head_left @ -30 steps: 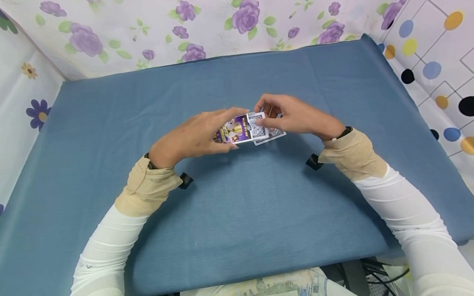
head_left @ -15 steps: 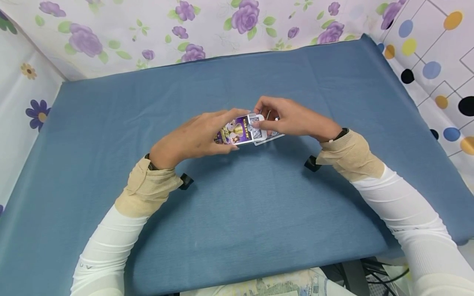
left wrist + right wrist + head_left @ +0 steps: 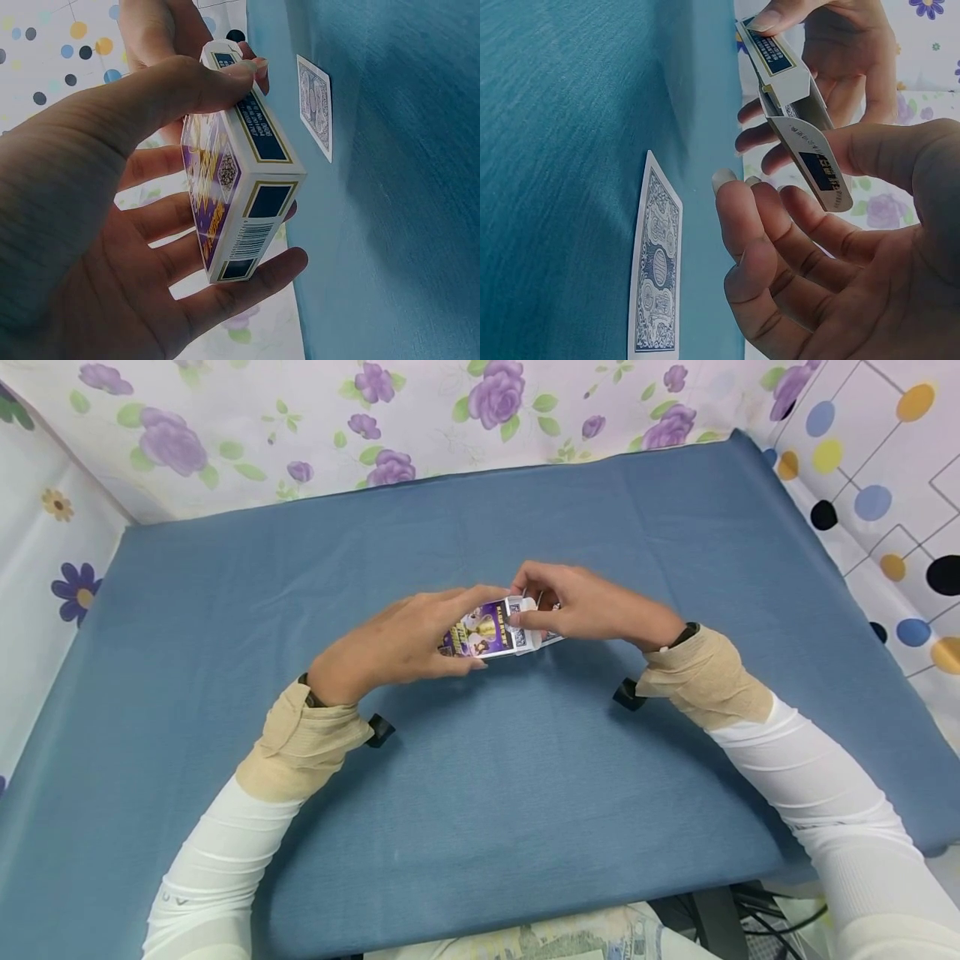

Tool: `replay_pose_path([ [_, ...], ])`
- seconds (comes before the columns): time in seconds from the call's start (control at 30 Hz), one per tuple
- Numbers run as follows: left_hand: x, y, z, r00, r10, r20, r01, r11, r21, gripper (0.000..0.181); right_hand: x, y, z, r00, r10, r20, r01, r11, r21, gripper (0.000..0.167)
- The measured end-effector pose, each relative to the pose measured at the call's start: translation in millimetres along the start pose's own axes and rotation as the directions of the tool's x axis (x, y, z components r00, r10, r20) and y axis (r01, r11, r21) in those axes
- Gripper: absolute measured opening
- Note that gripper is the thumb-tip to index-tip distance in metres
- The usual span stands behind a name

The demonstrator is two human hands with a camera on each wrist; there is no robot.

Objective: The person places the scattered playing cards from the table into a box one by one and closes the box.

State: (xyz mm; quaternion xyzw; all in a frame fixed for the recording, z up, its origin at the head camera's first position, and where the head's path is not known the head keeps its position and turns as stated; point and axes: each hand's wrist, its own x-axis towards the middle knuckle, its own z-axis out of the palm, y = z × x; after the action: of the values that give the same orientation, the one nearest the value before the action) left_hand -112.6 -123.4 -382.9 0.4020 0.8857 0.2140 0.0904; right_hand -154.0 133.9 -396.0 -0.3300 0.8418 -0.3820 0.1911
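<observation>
My left hand [image 3: 397,639] grips a purple and white playing card box [image 3: 480,628] above the table, thumb along one narrow side and fingers around the other. The box's mouth faces right, its white flap [image 3: 814,161] standing out in the right wrist view. Patterned card backs [image 3: 519,635] show at the mouth. My right hand [image 3: 581,602] has its thumb at this opening, behind the flap. Its other fingers [image 3: 739,214] bend loosely, apart from the flap. On the cloth below lies a single playing card [image 3: 656,277], back up, mostly covered by the right hand in the head view.
A blue cloth [image 3: 465,793] covers the table. Flowered sheeting [image 3: 262,427] hangs behind it, and a dotted sheet [image 3: 873,502] runs along the right side. Black cables [image 3: 780,927] lie below the front right edge.
The cards that stuck out of the box have slid left, further inside. My right hand has shifted slightly left and nearer with them; the left hand keeps its grip.
</observation>
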Motion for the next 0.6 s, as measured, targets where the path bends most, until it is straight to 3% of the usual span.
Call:
replay_pose_path([
  [0.6,2.0,0.7,3.1,1.0,0.018,0.005,-0.018,1.0,0.011,0.074,2.9,5.0,6.6,0.999,-0.041,0.013,0.041,0.999,-0.023,0.021],
])
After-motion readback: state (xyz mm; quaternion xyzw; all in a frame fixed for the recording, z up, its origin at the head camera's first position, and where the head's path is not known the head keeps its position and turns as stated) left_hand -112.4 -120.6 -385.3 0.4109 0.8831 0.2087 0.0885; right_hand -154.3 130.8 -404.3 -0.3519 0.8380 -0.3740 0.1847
